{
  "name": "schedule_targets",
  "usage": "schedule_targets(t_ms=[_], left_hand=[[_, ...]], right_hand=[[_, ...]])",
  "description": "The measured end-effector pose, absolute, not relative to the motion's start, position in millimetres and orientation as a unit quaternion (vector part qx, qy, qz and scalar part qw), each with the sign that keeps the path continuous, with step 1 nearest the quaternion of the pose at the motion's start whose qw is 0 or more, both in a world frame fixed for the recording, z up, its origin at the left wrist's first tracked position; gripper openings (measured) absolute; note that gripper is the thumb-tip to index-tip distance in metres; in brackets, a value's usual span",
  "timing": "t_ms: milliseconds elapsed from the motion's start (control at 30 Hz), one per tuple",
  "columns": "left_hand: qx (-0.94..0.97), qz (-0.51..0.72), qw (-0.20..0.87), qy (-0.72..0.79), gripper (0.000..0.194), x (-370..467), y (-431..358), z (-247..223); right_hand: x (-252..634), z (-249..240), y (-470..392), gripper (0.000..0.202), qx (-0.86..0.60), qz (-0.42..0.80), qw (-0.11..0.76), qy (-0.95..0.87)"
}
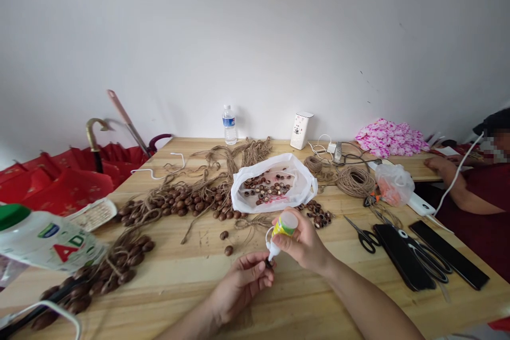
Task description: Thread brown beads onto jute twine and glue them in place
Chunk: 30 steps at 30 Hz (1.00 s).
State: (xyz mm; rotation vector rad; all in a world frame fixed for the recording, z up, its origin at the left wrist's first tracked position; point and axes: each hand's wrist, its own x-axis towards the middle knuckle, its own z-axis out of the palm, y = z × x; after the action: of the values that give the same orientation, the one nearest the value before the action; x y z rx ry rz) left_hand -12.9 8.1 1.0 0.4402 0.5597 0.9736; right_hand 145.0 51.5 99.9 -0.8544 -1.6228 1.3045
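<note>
Looks like small craft workshop: pale wooden table (179, 287), round brown nut-like pieces (179, 203) centre left, coiled tan twine (353, 186) and black scissors (361, 234) right.

smooth plastic squeeze bottle (283, 226), glossy nuts (191, 202), rough fibrous twine (347, 183), crinkled plastic bag (306, 186), wooden tabletop (179, 287)

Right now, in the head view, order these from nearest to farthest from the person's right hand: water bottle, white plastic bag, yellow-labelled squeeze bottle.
1. Yellow-labelled squeeze bottle: held in the right hand.
2. White plastic bag: just beyond the hand.
3. Water bottle: farther back, leftward, near the wall.
</note>
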Motion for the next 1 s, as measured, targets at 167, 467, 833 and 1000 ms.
schedule_targets(t_ms=[167,467,833,1000], left_hand=[[0.207,0.457,0.824,0.263,0.016,-13.2,7.8,-0.5],[0.211,0.458,0.824,0.259,0.016,-13.2,9.4,-1.8],[0.211,0.457,0.825,0.257,0.017,-12.4,8.4,1.8],[0.209,0.459,0.825,0.256,0.017,-12.9,8.5,1.2]], right_hand=[[143.8,97.6,56.6,0.037,-0.341,0.584,0.447,-0.586],[143.8,98.1,57.4,0.035,-0.339,0.574,0.451,-0.594],[143.2,91.1,60.1,0.036,-0.343,0.58,0.452,-0.585],[142.5,90.7,60.1,0.036,-0.34,0.579,0.448,-0.59]])
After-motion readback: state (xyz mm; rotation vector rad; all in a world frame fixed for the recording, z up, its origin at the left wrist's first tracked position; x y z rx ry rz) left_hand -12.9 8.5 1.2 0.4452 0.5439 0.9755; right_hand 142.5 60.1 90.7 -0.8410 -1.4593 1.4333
